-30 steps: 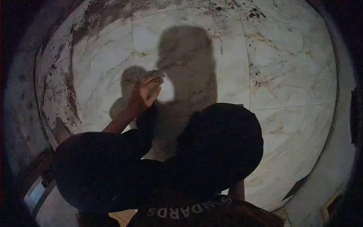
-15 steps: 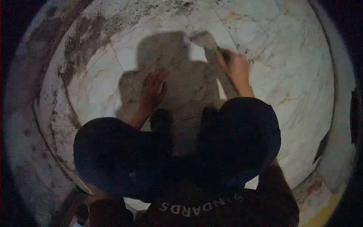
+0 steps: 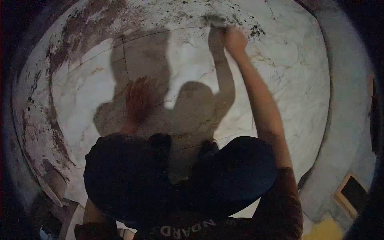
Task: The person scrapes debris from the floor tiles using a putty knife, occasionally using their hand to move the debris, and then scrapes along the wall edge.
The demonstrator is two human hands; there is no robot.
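My right hand (image 3: 237, 42) is stretched far forward, its fingers closed around a scraper. The tool itself is mostly hidden by the hand and the shadow here; its flat blade shows better in the earlier view. That fist is beside a dark-speckled patch (image 3: 256, 30) of the marble-look tile floor (image 3: 296, 88). In the shade on the left, my left hand (image 3: 139, 100) lies flat on the tile with its fingers extended and holds nothing.
Grey-brown dirt and dried residue (image 3: 94, 26) cover the floor at the upper left and along the left side. Thin joints run between tiles. My bent knees (image 3: 244, 176) fill the lower middle. A dark panel with a wooden frame (image 3: 352, 195) is at the lower right.
My right hand has reached farther forward with the scraper, the forearm now extended. My left hand appears farther left on the tile. The camera view has shifted, and the shadows with it.
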